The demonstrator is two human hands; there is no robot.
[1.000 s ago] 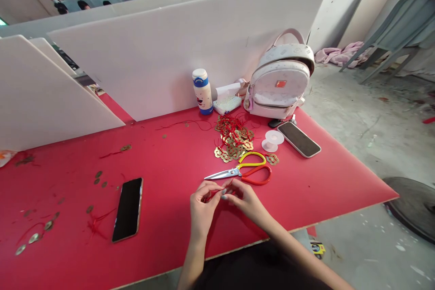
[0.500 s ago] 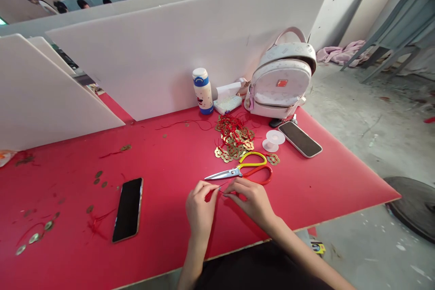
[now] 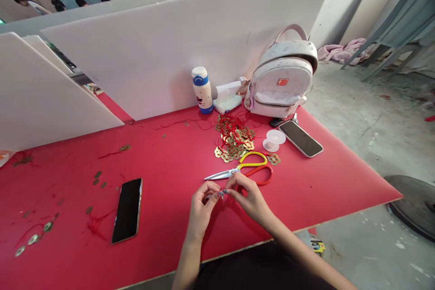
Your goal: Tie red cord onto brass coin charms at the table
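Observation:
My left hand (image 3: 201, 206) and my right hand (image 3: 247, 195) meet fingertip to fingertip just above the red table (image 3: 163, 163), near its front edge. Both pinch a thin red string (image 3: 221, 190) between thumb and fingers. Directly behind the hands lie scissors (image 3: 242, 171) with one yellow and one red handle, blades pointing left. Farther back sits a heap of brass coins tied with red cord (image 3: 234, 138).
A black phone (image 3: 128, 209) lies left of my hands, a second phone (image 3: 301, 138) and a white spool (image 3: 273, 139) at the right. A white backpack (image 3: 283, 79), a bottle (image 3: 201, 90) and white partition boards (image 3: 163, 50) stand behind. Loose coins (image 3: 98, 179) dot the left side.
My hands drew apart a little half a second ago and have come back together, shifted slightly toward the scissors. The view has tilted a bit.

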